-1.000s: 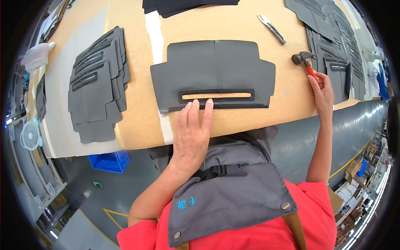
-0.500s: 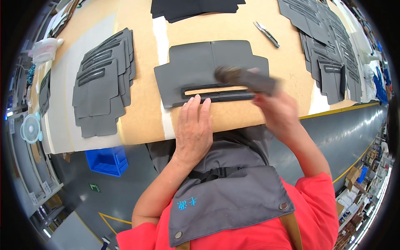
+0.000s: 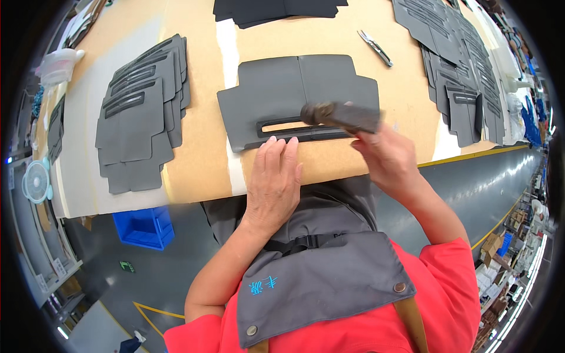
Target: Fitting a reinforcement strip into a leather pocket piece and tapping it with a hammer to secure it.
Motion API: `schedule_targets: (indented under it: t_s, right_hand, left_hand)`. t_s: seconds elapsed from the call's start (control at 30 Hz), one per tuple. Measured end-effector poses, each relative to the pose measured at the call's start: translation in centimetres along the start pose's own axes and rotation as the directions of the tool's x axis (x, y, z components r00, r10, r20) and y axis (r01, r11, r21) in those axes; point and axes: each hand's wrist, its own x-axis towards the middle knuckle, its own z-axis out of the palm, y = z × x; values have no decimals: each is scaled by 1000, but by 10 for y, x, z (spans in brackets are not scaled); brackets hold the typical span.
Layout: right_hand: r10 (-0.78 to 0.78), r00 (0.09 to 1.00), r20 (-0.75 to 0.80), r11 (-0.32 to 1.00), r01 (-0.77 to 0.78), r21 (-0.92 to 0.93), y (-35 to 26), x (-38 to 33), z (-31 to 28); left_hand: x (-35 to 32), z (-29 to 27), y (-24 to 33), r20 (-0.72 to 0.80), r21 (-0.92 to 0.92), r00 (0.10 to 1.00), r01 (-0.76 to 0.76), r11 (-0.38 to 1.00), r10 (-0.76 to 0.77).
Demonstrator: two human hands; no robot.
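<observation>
A dark grey sheet panel [image 3: 276,82] with notched corners lies flat before me. Along its near side runs a long slot with a raised black border [image 3: 282,122]. My left hand [image 3: 273,176] is open, its fingertips resting on the panel's near edge at the left part of the slot. In my right hand [image 3: 385,156] is a dark, worn hammer [image 3: 347,116], held over the slot's right part and hiding some of it. The hammer is slightly blurred; whether it touches the panel I cannot tell.
Overlapping similar panels lie at left [image 3: 132,109] and far right [image 3: 438,35]. Black pieces [image 3: 276,10] lie at the back. Thread snips [image 3: 375,48] rest right of the panel. A blue bin [image 3: 144,226] stands below the table's left edge, near a small fan [image 3: 37,181].
The hammer has shifted slightly and looks less blurred; my right hand is a little lower. My left hand stays on the panel's near edge. The view has shifted slightly.
</observation>
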Motion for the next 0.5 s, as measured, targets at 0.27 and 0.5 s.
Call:
schedule_targets:
  t_s: [0.27,0.5]
  right_hand:
    - [58,994,97,998,-55,-33,-14,6,5]
    - [725,651,224,585,-754,299,40,-15,-27]
  left_hand:
    - [-7,2,1,7,28,1000,-16,999,16]
    - [-15,-19,-27,3,1,1000,-2,1000,2]
